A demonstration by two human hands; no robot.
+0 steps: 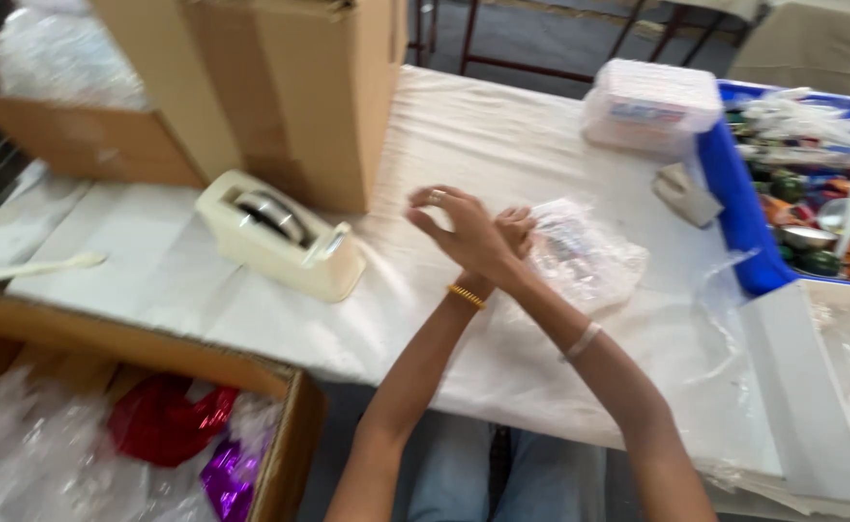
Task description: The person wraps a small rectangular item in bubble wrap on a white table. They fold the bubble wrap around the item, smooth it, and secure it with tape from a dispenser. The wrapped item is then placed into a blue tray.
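A: Where are the two hands?

B: They cross at the wrists above the middle of the surface (502,126), which is covered with a white cloth. The arm with the gold bangle comes up from the lower left and ends in the left hand (514,232); the arm with the thin pale band comes from the lower right and ends in the right hand (459,227).

A: Are they gripping anything?

B: The right hand is open, fingers spread and slightly curled, a ring on one finger, and nothing sits in it. The left hand is curled closed and mostly hidden behind the right one. It touches the edge of a clear plastic packet (580,256), though I cannot tell how firmly it grips it.

A: And where is the packet lying?

B: On the cloth, just right of the hands, crinkled, with something pale inside that is too blurred to make out.

A: What else is around?

B: A cream tape dispenser (280,237) stands to the left of the hands, near a tall cardboard box (299,87). A lidded clear plastic container (652,104) sits at the far right, beside a blue crate (734,193) of mixed small items. At the lower left, an open cardboard carton (154,353) holds red and purple foil (164,420) among clear wrapping.
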